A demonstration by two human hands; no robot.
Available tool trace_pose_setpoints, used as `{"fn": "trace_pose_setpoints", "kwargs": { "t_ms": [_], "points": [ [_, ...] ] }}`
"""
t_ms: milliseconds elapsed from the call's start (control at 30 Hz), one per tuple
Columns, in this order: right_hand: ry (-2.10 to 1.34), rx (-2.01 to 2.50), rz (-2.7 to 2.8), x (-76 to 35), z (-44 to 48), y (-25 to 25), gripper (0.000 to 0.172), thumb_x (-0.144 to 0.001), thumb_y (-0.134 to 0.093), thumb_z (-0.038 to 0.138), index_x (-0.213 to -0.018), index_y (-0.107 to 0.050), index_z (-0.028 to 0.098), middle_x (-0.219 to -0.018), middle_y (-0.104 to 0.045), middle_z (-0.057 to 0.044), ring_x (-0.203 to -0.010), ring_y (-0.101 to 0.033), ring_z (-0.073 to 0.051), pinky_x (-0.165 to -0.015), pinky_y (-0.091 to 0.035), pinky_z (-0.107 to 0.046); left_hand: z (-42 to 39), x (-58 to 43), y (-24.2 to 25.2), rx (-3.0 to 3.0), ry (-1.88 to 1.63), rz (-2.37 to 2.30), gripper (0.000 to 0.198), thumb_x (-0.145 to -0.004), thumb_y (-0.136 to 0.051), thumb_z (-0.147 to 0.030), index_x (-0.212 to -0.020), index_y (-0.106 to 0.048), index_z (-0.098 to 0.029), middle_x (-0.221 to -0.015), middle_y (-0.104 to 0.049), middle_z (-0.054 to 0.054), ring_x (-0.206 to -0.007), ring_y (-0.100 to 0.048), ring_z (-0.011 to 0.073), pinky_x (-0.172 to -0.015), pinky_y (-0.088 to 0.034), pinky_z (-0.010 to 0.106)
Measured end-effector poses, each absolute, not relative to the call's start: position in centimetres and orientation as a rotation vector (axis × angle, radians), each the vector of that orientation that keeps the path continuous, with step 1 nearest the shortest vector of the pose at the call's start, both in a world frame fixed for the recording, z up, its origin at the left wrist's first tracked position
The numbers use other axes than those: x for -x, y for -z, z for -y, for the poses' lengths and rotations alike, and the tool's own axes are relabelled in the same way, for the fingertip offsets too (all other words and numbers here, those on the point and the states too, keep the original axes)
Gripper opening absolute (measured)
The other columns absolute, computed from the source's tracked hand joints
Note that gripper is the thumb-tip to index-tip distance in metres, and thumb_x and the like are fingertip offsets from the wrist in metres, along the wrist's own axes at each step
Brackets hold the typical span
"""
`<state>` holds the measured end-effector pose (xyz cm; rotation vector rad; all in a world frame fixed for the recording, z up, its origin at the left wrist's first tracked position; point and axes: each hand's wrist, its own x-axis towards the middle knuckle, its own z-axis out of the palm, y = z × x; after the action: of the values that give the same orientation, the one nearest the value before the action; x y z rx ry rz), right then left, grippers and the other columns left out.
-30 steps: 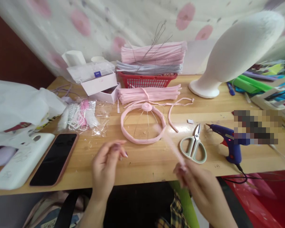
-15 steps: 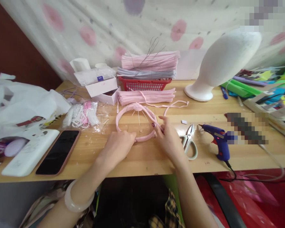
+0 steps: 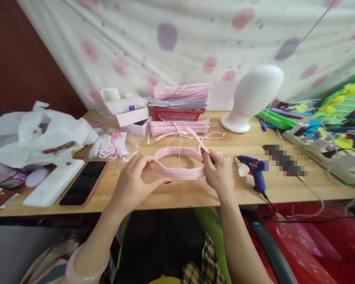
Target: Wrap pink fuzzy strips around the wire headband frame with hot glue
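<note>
A pink band ring (image 3: 180, 172), built from fuzzy strips like pipe cleaners, is held tilted just above the table between my hands. My left hand (image 3: 136, 173) has its fingertips at the ring's left rim, with the thumb stretched out beneath the lower edge. My right hand (image 3: 216, 167) is closed at the ring's right side, pinching a loose pink strip (image 3: 195, 136) that rises up and leftward from it. Thin wires or threads arc over the ring's middle. Scissors lie partly hidden behind my right hand.
Behind the ring lie a bundle of pink strips (image 3: 180, 127) and a red basket (image 3: 177, 115) holding more strips. A white foam head (image 3: 254, 94) stands behind a blue glue gun (image 3: 254, 169). Leftward are a phone (image 3: 83, 183), bagged beads (image 3: 109, 146) and a white plastic bag (image 3: 41, 130).
The ring has come up off the table and tilted, its band side now showing. My left hand has spread its thumb; my right hand now pinches the strip. The head view has shifted.
</note>
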<state>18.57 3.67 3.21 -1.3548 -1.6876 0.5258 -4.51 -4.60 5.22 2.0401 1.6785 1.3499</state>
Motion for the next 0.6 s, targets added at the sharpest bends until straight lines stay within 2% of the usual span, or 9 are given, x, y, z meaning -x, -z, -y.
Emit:
{"fn": "trace_pose_setpoints", "kwargs": {
  "t_ms": [33, 100, 133, 167, 267, 333, 400, 467, 600],
  "points": [
    [-0.533, 1.349, 1.676, -18.7, -3.7, -3.0, 0.041, -0.096, -0.046, 0.048, -0.063, -0.047, 0.022, -0.051, -0.041, 0.004, -0.052, -0.042, -0.014, -0.053, -0.025, -0.029, 4.7, 4.6, -4.5, -1.873, -1.493, -1.684, 0.047, -0.061, -0.093, -0.023, -0.101, -0.068, -0.025, -0.098, -0.068, 0.003, -0.096, -0.064, 0.0262, -0.091, -0.048, 0.039],
    [-0.554, 1.329, 1.67, -18.9, -3.9, -2.6, 0.043, -0.096, -0.047, 0.05, -0.064, -0.048, 0.022, -0.051, -0.041, 0.005, -0.053, -0.043, -0.014, -0.053, -0.027, -0.028, 4.5, 4.5, -2.9, -1.387, -1.623, -1.636, 0.068, -0.046, -0.097, -0.017, -0.107, -0.068, -0.025, -0.118, -0.065, 0.007, -0.124, -0.053, 0.0329, -0.112, -0.037, 0.047],
    [-0.566, 1.318, 1.673, -19.0, -4.1, -2.4, 0.044, -0.096, -0.047, 0.051, -0.064, -0.049, 0.022, -0.052, -0.042, 0.005, -0.053, -0.044, -0.014, -0.052, -0.028, -0.028, 4.3, 4.4, -2.1, -1.081, -1.657, -1.583, 0.075, -0.038, -0.098, -0.013, -0.105, -0.067, -0.025, -0.123, -0.062, 0.007, -0.132, -0.047, 0.034, -0.116, -0.032, 0.049],
    [-0.577, 1.308, 1.674, -19.1, -4.2, -2.2, 0.044, -0.097, -0.048, 0.052, -0.065, -0.05, 0.021, -0.053, -0.042, 0.005, -0.054, -0.045, -0.014, -0.052, -0.03, -0.027, 4.1, 4.2, -1.5, -0.928, -1.658, -1.55, 0.073, -0.04, -0.098, -0.016, -0.104, -0.065, -0.024, -0.124, -0.062, 0.008, -0.133, -0.047, 0.0351, -0.115, -0.034, 0.052],
    [-0.61, 1.302, 1.661, -19.5, -4.4, -1.6, 0.045, -0.1, -0.051, 0.052, -0.07, -0.055, 0.019, -0.059, -0.046, 0.006, -0.054, -0.047, -0.011, -0.053, -0.038, -0.025, 3.5, 3.2, -0.4, -0.617, -1.584, -1.387, 0.031, -0.072, -0.086, -0.029, -0.088, -0.062, -0.019, -0.099, -0.068, 0.011, -0.104, -0.066, 0.0321, -0.097, -0.052, 0.053],
    [-0.641, 1.308, 1.65, -19.7, -4.6, -1.2, 0.041, -0.1, -0.054, 0.051, -0.079, -0.06, 0.016, -0.066, -0.053, 0.005, -0.056, -0.052, -0.01, -0.056, -0.045, -0.025, 3.0, 2.2, -0.6, -0.454, -1.521, -1.214, 0.013, -0.086, -0.073, -0.023, -0.08, -0.062, -0.017, -0.089, -0.071, 0.014, -0.088, -0.072, 0.0275, -0.086, -0.058, 0.047],
    [-0.686, 1.311, 1.652, -19.8, -4.9, -1.0, 0.036, -0.1, -0.057, 0.048, -0.09, -0.064, 0.015, -0.077, -0.061, 0.002, -0.063, -0.059, -0.011, -0.061, -0.052, -0.027, 2.5, 1.3, -1.1, -0.313, -1.509, -1.063, 0.012, -0.09, -0.065, -0.011, -0.079, -0.065, -0.016, -0.088, -0.074, 0.013, -0.081, -0.074, 0.0227, -0.081, -0.06, 0.041],
    [-0.734, 1.314, 1.657, -19.9, -5.6, -1.1, 0.031, -0.1, -0.059, 0.045, -0.102, -0.065, 0.014, -0.09, -0.067, -0.001, -0.073, -0.064, -0.014, -0.067, -0.056, -0.03, 2.0, 0.7, -1.8, -0.187, -1.546, -0.965, 0.021, -0.091, -0.06, -0.003, -0.078, -0.066, -0.018, -0.084, -0.075, 0.008, -0.076, -0.073, 0.017, -0.079, -0.06, 0.033],
    [-0.794, 1.34, 1.617, -20.2, -8.5, -3.0, 0.032, -0.099, -0.063, 0.039, -0.121, -0.063, 0.016, -0.115, -0.068, -0.007, -0.093, -0.069, -0.019, -0.079, -0.06, -0.038, 2.2, 1.4, -2.6, -0.038, -1.633, -0.849, 0.026, -0.091, -0.058, -0.002, -0.075, -0.069, -0.019, -0.079, -0.075, 0.004, -0.072, -0.071, 0.0128, -0.072, -0.056, 0.026]
  ]
}}
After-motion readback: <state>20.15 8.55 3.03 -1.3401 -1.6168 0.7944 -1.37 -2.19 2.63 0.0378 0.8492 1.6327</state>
